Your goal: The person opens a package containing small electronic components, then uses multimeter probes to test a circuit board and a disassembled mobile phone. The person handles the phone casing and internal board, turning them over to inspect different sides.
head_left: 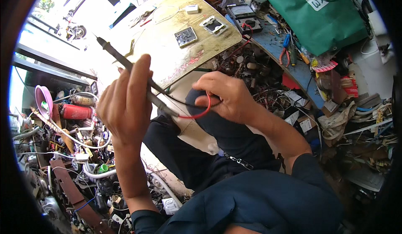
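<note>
My left hand (125,102) is raised and grips two thin black test probes (119,57), whose tips point up and to the left. Red and black leads (197,112) run from the probes to my right hand (224,96), which is closed on them above my knee. The leads go on toward a black analogue meter (245,16) lying at the back of the worn tabletop (167,62). A small square circuit board (185,36) and a white switch frame (213,25) rest on that tabletop.
A green bag (318,12) sits at the back right above a blue shelf (293,62) with pliers and screwdrivers. Piles of wires and scrap parts lie on both sides of my legs. A red cylinder (77,111) and a pink funnel (42,98) lie at the left.
</note>
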{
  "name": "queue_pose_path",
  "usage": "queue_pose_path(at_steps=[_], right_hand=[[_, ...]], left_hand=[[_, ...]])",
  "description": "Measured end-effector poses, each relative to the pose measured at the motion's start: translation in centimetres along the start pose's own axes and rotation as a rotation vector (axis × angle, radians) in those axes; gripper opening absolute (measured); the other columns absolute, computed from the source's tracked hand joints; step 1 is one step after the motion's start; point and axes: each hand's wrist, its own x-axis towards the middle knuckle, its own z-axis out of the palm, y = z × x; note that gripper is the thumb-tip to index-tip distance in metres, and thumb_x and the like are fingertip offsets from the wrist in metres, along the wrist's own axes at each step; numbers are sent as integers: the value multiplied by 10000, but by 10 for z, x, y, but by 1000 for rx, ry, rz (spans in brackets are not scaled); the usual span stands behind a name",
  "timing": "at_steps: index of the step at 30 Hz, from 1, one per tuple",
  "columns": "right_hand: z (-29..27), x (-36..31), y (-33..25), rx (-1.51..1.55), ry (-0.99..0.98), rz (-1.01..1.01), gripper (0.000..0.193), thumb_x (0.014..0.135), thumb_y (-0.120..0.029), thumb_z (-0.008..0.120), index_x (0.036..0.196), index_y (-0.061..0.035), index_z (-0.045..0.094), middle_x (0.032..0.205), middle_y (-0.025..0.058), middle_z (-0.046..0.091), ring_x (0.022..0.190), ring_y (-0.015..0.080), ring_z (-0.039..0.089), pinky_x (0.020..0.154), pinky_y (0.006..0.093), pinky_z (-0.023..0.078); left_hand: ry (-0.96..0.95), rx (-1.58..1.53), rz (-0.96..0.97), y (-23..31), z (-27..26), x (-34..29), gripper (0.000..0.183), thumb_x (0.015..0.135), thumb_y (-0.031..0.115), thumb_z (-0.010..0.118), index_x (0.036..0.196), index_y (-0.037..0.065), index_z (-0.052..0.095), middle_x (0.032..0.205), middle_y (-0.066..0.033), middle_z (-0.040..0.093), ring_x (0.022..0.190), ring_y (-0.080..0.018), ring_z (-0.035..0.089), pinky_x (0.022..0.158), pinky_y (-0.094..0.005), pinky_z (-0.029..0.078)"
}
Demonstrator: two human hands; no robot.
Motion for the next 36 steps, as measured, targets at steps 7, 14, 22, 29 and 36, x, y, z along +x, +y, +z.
queue_pose_path(at_steps=[7,14,22,29,36], right_hand=[[-35,71,41,372,-235,410,270,1023,-279,734,1061,-13,717,1028,70,736,805,97,690,694,265,551],[-28,127,35,344,-514,316,347,1081,-337,640,1195,-14,695,999,64,728,914,130,702,786,293,587],[2,144,29,293,-703,286,314,1038,-282,702,1222,-33,752,1050,64,755,1003,151,689,830,315,568],[22,104,40,460,-614,300,329,987,-211,737,1281,-63,744,1114,121,766,806,134,702,665,267,556],[90,40,79,264,-281,18,475,887,17,723,1353,-66,682,1064,165,743,784,278,742,689,355,604]], left_hand=[[2,332,-89,-87,-17,17,386,990,182,743,1373,201,698,1019,-19,822,839,-142,802,594,-246,582],[58,492,-149,-148,-58,16,357,1068,218,636,1419,280,666,1147,-43,802,938,-235,802,685,-328,631],[39,622,-227,-170,-75,-15,375,1077,234,618,1448,280,642,1152,-4,801,896,-179,799,686,-296,615],[-93,84,-128,-131,-7,-83,367,899,33,729,1244,158,724,1005,-27,779,766,-207,745,599,-361,556],[-449,-381,25,-27,90,-117,347,906,163,696,1254,173,691,898,7,625,719,-163,641,607,-321,521]])
